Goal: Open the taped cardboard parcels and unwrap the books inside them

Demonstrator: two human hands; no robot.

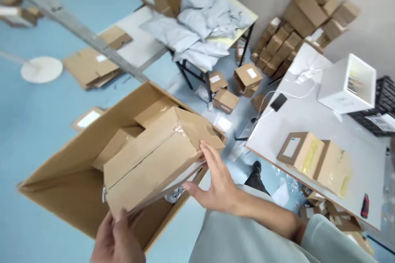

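Observation:
A brown cardboard box [151, 160], taped along its seam, is tilted over a large open carton [77, 148]. My left hand [119, 238] pinches the near lower corner of the box between thumb and fingers. At its other end, my right hand [216, 185] grips the edge, thumb below and fingers on the end flap. A white label shows partly on the side of the box facing me. Inside the carton lie smaller boxes, one of them a brown box [115, 146], and some shiny plastic near my right thumb.
To the right stands a white table [308, 119] with two boxes [311, 160], a white bin [347, 84], a phone [279, 102] and a red cutter [365, 206]. Grey mailing bags [200, 24] cover another table. Boxes [277, 45] are piled by the wall; flattened cardboard [89, 65] lies left.

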